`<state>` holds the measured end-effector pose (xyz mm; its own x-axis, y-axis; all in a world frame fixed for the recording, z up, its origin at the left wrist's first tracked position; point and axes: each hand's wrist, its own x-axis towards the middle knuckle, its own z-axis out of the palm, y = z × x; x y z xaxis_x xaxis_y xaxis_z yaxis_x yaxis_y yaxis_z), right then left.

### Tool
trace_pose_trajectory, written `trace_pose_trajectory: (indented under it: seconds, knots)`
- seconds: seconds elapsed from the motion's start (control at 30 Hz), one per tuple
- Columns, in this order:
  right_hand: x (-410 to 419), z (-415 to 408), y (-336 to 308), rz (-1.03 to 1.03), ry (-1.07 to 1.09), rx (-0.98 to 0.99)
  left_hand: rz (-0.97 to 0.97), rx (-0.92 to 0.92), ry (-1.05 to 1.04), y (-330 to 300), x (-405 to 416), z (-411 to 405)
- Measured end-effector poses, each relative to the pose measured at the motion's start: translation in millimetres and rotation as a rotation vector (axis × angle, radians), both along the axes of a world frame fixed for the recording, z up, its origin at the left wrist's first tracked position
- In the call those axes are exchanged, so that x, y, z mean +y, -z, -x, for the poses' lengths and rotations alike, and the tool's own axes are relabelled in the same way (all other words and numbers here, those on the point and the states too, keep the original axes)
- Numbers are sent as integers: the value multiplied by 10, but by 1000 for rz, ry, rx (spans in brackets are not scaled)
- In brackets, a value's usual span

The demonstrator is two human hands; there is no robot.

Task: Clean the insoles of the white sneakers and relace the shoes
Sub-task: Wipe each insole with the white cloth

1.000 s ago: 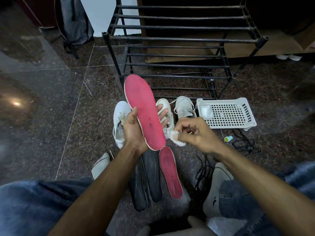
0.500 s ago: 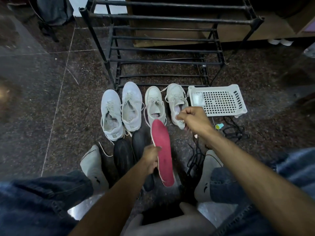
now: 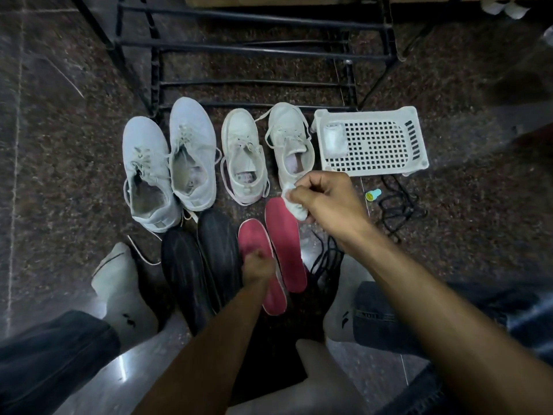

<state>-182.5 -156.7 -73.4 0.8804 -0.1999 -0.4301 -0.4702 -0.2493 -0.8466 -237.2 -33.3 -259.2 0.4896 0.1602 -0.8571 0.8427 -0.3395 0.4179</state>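
Several white sneakers stand in a row on the floor: a larger pair (image 3: 167,163) at left, a smaller pair (image 3: 266,151) beside it. Two red insoles lie side by side in front of them; my left hand (image 3: 257,266) holds the left one (image 3: 254,238) down low on the floor. The right red insole (image 3: 285,244) lies free. Two black insoles (image 3: 197,265) lie to their left. My right hand (image 3: 326,202) pinches a small white wipe (image 3: 294,206) above the right red insole's tip.
A white perforated plastic tray (image 3: 374,142) sits right of the sneakers, with a pale packet in its corner. Black laces (image 3: 398,211) and a small teal cap (image 3: 373,195) lie beside it. A black metal shoe rack (image 3: 254,49) stands behind. My socked feet flank the insoles.
My left hand has lowered the red insole from chest height to the floor beside the other red one. My right hand with the wipe stays near the right sneaker's heel.
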Motion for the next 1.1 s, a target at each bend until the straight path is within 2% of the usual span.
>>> trace_pose_trajectory:
  seconds: [0.03,0.1,0.23,0.5,0.7,0.93,1.0,1.1]
  knots:
    - [-8,-15,25,-1,16,1,-123,-8,23,56,88,84]
    - [-26,-28,96,-7,55,20,-248,-43,15,104,238,295]
    - [-31,34,284,45,23,120,-314,-11,43,99,266,568]
    - [-16,150,358,79,-43,162,-245,60,57,126,185,452]
    - [83,206,513,80,-78,187,-137,40,51,221,266,398]
    - [84,236,555,136,-124,174,7,-107,-88,-156,444,252]
    - [72,230,510,148,-124,145,110,-137,-127,-368,467,126]
    - [81,209,410,217,-185,49,253,-209,-69,-773,495,-99]
